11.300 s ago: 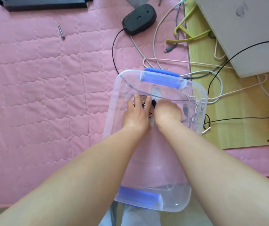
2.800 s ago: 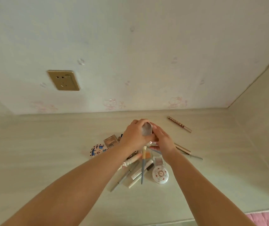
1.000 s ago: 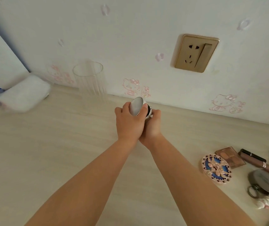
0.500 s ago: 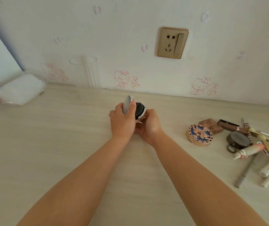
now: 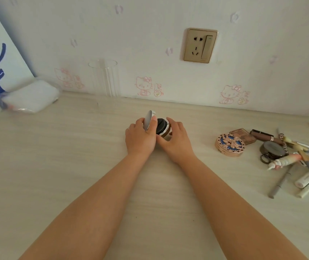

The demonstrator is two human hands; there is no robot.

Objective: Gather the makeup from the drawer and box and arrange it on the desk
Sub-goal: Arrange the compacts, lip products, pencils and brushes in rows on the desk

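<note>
Both hands meet near the middle of the pale wood-grain counter, around a small round compact with a dark inside and a brownish base. The left hand grips the compact's silver lid, fingers curled around it, holding it tipped up nearly on edge. The right hand cups the base from the right, fingers and thumb curled about its rim (whether the base rests on the counter or is just above it cannot be told).

Well to the right lies the rest of the makeup: a round gold compact with a blue flower lid, a brown eyeshadow palette just behind it, a dark lipstick tube, a dark round compact with a ring, and a loose heap of pencils and brushes.

Against the wall stand a clear ribbed glass and, at far left, a white packet in plastic. A gold wall socket is above.
</note>
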